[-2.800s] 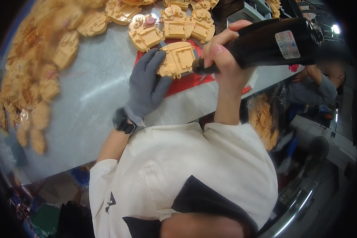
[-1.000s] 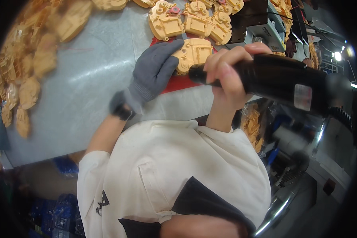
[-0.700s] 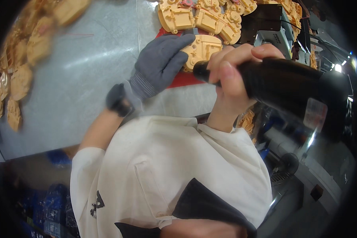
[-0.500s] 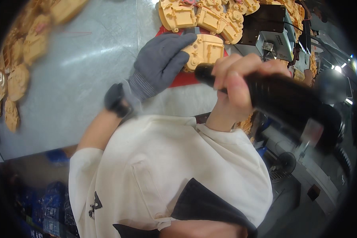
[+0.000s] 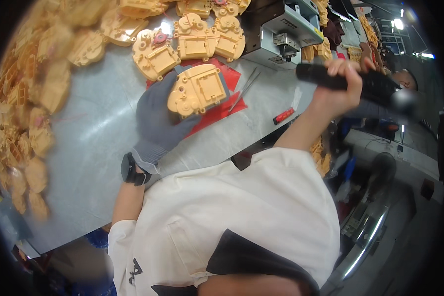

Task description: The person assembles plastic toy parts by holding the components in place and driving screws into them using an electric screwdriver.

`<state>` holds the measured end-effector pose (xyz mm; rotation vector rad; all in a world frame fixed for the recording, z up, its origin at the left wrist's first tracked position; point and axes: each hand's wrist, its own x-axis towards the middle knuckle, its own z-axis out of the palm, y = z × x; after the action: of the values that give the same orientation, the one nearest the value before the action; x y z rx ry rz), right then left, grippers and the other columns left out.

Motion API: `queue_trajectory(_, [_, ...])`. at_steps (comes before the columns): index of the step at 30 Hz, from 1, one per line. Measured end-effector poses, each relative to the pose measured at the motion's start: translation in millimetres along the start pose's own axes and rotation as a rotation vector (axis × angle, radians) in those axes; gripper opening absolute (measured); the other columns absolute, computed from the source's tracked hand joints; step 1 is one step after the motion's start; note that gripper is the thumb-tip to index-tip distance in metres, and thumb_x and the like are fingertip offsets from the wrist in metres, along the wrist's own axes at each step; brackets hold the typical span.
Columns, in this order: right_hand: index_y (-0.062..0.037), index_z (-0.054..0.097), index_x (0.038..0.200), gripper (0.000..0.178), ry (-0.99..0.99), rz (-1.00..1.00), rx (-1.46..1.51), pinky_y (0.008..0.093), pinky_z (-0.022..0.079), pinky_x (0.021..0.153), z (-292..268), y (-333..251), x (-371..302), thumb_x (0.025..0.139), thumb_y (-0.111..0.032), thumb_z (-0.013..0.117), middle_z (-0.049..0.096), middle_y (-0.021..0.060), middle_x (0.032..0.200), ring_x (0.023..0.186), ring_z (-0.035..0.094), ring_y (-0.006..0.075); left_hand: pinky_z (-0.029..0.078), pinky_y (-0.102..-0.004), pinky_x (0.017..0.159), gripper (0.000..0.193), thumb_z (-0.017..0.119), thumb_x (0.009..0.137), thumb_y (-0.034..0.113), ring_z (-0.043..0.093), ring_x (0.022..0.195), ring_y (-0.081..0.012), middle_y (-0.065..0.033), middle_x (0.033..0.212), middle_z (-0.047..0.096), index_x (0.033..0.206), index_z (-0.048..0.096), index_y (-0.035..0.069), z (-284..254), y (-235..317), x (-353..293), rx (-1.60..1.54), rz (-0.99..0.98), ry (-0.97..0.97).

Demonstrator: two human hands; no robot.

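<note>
In a grey glove, my left hand (image 5: 160, 113) curls around a yellow plastic housing (image 5: 201, 89) over the bench. The housing shows a rectangular frame and round bosses on its upper face. Under it lies a red mat (image 5: 234, 79), with a dark grey block partly hidden behind the housing. My bare right hand (image 5: 344, 83) is wrapped around a black electric screwdriver (image 5: 312, 74), raised off to the right, apart from the housing. The tool's far end is blurred.
More yellow housings (image 5: 195, 44) stand just beyond, and heaps of them (image 5: 44, 89) line the left. A grey metal machine (image 5: 276, 37) sits at the far right. Metal tweezers (image 5: 245, 90) and a small red tool (image 5: 283, 116) lie on the bench. Another person appears at far right.
My right hand has drawn the electric screwdriver away from the housing, up and to the right. My left hand now wraps the housing from its left side. The view has shifted to the right.
</note>
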<state>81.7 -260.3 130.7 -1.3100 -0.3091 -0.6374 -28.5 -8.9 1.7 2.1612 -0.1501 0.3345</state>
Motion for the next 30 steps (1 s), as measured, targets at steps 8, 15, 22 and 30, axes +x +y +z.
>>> queue_trajectory(8, [0.0075, 0.044, 0.103, 0.04, -0.023, -0.042, -0.064, 0.0317, 0.047, 0.053, -1.9, 51.6, 45.4, 0.065, 0.009, 0.056, 0.056, 0.0134, 0.061, 0.046, 0.052, 0.0204, 0.045, -0.038, 0.09, 0.084, 0.08, 0.06, 0.023, 0.056, 0.103, -0.0295, -0.0149, 0.117, 0.055, 0.132, 0.042, 0.003, 1.5, -1.6, 1.3, -0.036, -0.039, -0.032])
queue_trajectory(15, [-0.0021, 0.043, 0.118, 0.048, -0.22, 0.199, 0.099, 0.0366, 0.042, 0.057, 20.9, 9.8, -35.7, 0.071, -0.001, 0.052, 0.044, 0.006, 0.062, 0.051, 0.046, 0.0191, 0.044, -0.0384, 0.09, 0.081, 0.077, 0.065, 0.032, 0.055, 0.105, -0.0306, -0.0158, 0.118, 0.056, 0.131, 0.042, 0.0, -3.7, -0.6, 7.8, -0.095, -0.019, -0.015])
queue_trajectory(22, [0.003, 0.032, 0.121, 0.052, -0.485, 0.132, 0.083, 0.0376, 0.046, 0.055, 107.7, -0.9, -70.3, 0.072, 0.001, 0.048, 0.047, 0.0103, 0.062, 0.049, 0.048, 0.0198, 0.044, -0.0414, 0.086, 0.075, 0.075, 0.066, 0.033, 0.056, 0.099, -0.0341, -0.0163, 0.112, 0.058, 0.126, 0.045, 0.0, -4.8, 1.2, 4.9, -0.1, -0.008, 0.034])
queue_trajectory(30, [0.0028, 0.035, 0.117, 0.048, -0.483, 0.141, 0.034, 0.0368, 0.046, 0.056, 124.4, 14.3, -67.0, 0.072, -0.001, 0.051, 0.047, 0.0099, 0.062, 0.05, 0.049, 0.0196, 0.044, -0.043, 0.09, 0.075, 0.076, 0.067, 0.032, 0.054, 0.106, -0.0357, -0.0181, 0.115, 0.056, 0.128, 0.043, 0.002, -0.1, -9.7, -0.3, -0.131, 0.02, 0.033])
